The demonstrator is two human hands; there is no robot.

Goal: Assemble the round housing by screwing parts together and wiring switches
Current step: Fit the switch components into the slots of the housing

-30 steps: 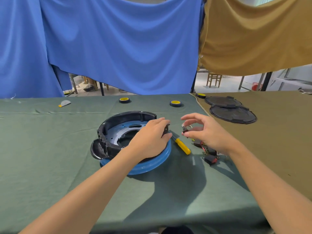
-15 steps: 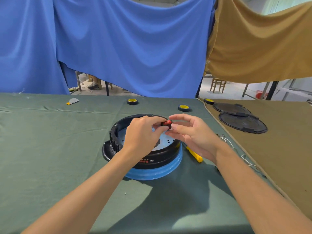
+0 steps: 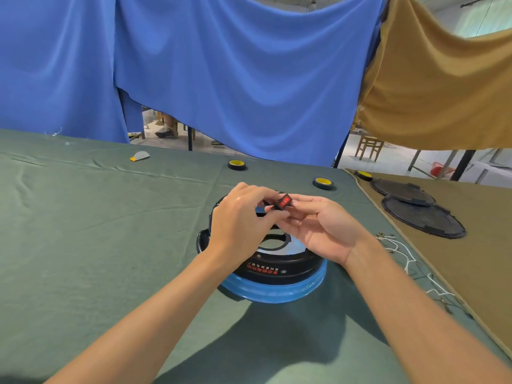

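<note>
1. Pinches switch (image 3: 284,202) between the fingertips of both hands, just above the far rim of housing (image 3: 277,268); no telling whether touching that rim.
2. Left hand (image 3: 239,220): back up, fingers curled, thumb and fingertips closed on the switch's lower left end.
3. Right hand (image 3: 325,230): palm up, fingers half curled, tips against the switch's right side and underside. Shares the hold rather than taking it alone.
4. Lies with long axis running from low left to high right, red face tilted up toward the camera, terminals hidden. Sits equally near to both hands, right at their meeting point.
5. Rests, as to the housing, on blue base (image 3: 274,293) at mid table (image 3: 83,245), directly below and nearer than the switch. Likely calls next for a short push down and away into the far wall; any slot there hidden behind the left hand's fingers.
6. Leaves wires (image 3: 399,252) loose on the table, well apart to the right, closer to the right hand.
7. Against a second ago: then held the switch in the right hand alone, off to the housing's right, with the left hand resting on the rim. Half a second ago: already joined at the switch over the housing; now shows the red face more plainly.
</note>
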